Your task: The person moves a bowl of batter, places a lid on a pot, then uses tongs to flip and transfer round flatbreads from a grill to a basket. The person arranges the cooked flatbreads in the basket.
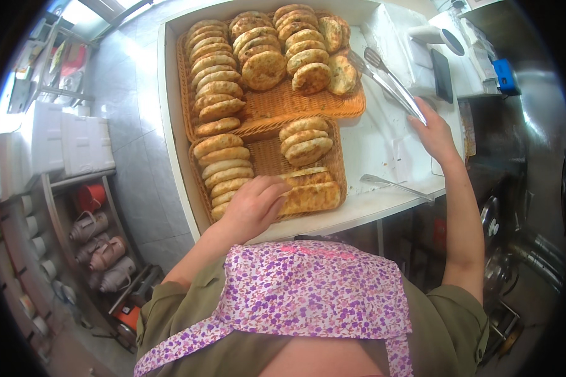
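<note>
My right hand grips the end of long metal tongs, whose tips point away towards the far wicker tray. Several browned flatbreads stand in rows in that tray. My left hand is over the front edge of the nearer wicker basket, close to long browned breads; its fingertips are partly hidden, so I cannot tell whether it holds anything. Round flatbreads lean in a row at that basket's back right, and more line its left side.
Another metal utensil lies across the counter's front edge. A phone-like dark slab and a white stand are at the back right. White foam boxes and a shelf with several vacuum flasks are at the left.
</note>
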Motion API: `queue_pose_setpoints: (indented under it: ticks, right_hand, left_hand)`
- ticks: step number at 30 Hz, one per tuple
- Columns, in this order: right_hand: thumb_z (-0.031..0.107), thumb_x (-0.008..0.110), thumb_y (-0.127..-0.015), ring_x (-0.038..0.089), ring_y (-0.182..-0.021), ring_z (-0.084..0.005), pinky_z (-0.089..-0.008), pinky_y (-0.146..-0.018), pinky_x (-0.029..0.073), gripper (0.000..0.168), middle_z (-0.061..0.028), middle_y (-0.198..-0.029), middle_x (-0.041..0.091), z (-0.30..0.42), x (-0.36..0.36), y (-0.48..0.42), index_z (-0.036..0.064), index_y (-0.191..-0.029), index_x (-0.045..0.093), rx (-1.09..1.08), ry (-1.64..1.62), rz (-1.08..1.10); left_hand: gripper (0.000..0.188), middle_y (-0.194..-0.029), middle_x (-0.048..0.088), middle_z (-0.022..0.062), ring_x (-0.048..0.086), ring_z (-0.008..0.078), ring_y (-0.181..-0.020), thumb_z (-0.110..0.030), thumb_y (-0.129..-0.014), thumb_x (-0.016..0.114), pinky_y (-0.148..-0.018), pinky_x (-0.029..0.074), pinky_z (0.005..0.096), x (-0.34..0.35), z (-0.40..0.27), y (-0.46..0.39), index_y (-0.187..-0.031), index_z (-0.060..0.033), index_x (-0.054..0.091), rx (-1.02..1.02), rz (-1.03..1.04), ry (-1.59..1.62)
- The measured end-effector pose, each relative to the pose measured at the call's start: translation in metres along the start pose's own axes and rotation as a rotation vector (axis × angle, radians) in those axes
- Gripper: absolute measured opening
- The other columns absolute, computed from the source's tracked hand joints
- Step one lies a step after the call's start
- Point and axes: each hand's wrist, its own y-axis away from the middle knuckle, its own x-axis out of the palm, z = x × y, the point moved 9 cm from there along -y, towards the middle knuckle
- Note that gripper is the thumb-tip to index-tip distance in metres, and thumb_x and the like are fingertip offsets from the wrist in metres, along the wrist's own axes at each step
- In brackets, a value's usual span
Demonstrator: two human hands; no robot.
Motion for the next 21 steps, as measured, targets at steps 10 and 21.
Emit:
queue_pose_setpoints:
  ticks: [10,21]
  right_hand:
    - [0.027,0.061,-0.09,0.062,-0.103,-0.033,-0.0371,-0.089,0.046,0.051,-0.0214,-0.113,0.064,0.006,0.03,0.015,0.004,-0.134,0.051,0.081,-0.157,0.081]
    - [0.028,0.062,-0.09,0.063,-0.101,-0.0334,-0.0363,-0.089,0.047,0.052,-0.0213,-0.112,0.065,0.008,0.021,0.017,0.004,-0.134,0.05,0.125,-0.114,0.124]
  left_hand:
    - [0.023,-0.103,0.06,0.0142,0.058,0.0335,-0.092,-0.006,-0.084,0.062,-0.077,0.048,0.042,-0.002,0.004,-0.005,-0.107,-0.0033,0.06,-0.001,0.012,0.027]
    - [0.023,-0.103,0.061,0.0137,0.059,0.0328,-0.092,-0.006,-0.084,0.063,-0.077,0.049,0.0416,-0.001,0.003,-0.011,-0.107,-0.0042,0.061,-0.012,0.023,0.004]
